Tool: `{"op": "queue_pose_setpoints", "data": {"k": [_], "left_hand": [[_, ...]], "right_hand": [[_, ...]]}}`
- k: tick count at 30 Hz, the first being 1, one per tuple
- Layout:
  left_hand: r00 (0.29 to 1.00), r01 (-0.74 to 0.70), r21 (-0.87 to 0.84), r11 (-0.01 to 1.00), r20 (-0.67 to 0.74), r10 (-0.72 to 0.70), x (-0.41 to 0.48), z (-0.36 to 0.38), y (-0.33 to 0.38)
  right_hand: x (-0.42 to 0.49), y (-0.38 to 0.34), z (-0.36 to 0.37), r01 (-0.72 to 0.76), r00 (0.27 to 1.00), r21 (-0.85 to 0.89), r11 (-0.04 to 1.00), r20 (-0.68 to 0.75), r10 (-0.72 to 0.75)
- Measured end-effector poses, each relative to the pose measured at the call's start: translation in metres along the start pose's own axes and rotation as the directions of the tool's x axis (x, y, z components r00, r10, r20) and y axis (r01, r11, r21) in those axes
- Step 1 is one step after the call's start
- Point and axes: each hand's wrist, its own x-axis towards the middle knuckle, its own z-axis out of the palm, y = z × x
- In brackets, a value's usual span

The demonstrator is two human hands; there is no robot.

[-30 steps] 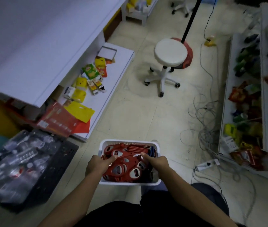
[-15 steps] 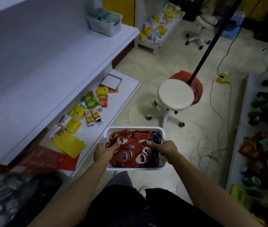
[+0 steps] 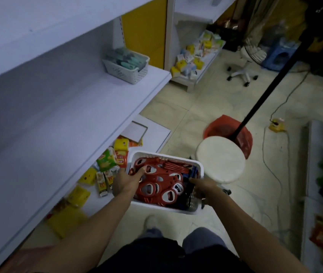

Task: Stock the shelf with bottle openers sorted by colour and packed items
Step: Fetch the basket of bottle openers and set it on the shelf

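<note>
I carry a white basket [image 3: 164,156] in front of my waist, above the floor. It is full of red bottle openers [image 3: 160,184], with a few blue ones [image 3: 194,171] along its right side. My left hand [image 3: 126,182] grips the basket's left rim, thumb over the openers. My right hand [image 3: 203,187] grips the right rim. A second white basket [image 3: 127,72] of pale green items stands on the middle shelf [image 3: 62,115] to my left. Packed items [image 3: 109,164] in yellow, green and orange lie on the bottom shelf.
A white round stool [image 3: 219,159] stands just right of the basket, with a red bag [image 3: 225,126] and a black pole [image 3: 265,83] behind it. Cables trail across the floor. Another low shelf [image 3: 322,194] with packets runs along the right. A wheeled chair base [image 3: 242,72] is farther back.
The view has swung up and left, bringing the middle shelf and its basket closer. Both hands keep their grip and the basket has risen toward shelf height. The stool now sits beside the basket.
</note>
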Motion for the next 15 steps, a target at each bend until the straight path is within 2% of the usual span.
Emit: {"op": "queue_pose_setpoints", "data": {"k": [2,5,11,15], "left_hand": [[0.999,-0.046,0.022,0.999,-0.014,0.046,0.023,-0.008,0.022],[0.998,-0.066,0.048,0.997,-0.015,0.067,0.055,-0.023,0.052],[0.996,0.014,0.026,1.0,-0.086,-0.011,0.094,-0.041,0.084],[0.982,0.096,-0.051,0.994,-0.157,-0.103,0.108,-0.036,0.094]], "right_hand": [[0.01,-0.023,0.005,-0.022,0.998,-0.017,1.0,0.054,0.023],[0.026,-0.06,0.016,0.052,0.997,-0.053,0.997,0.067,-0.048],[0.042,-0.151,0.031,0.325,0.931,-0.189,0.927,0.234,-0.279],[0.057,-0.21,0.039,0.43,0.88,-0.313,0.847,0.357,-0.314]]}}
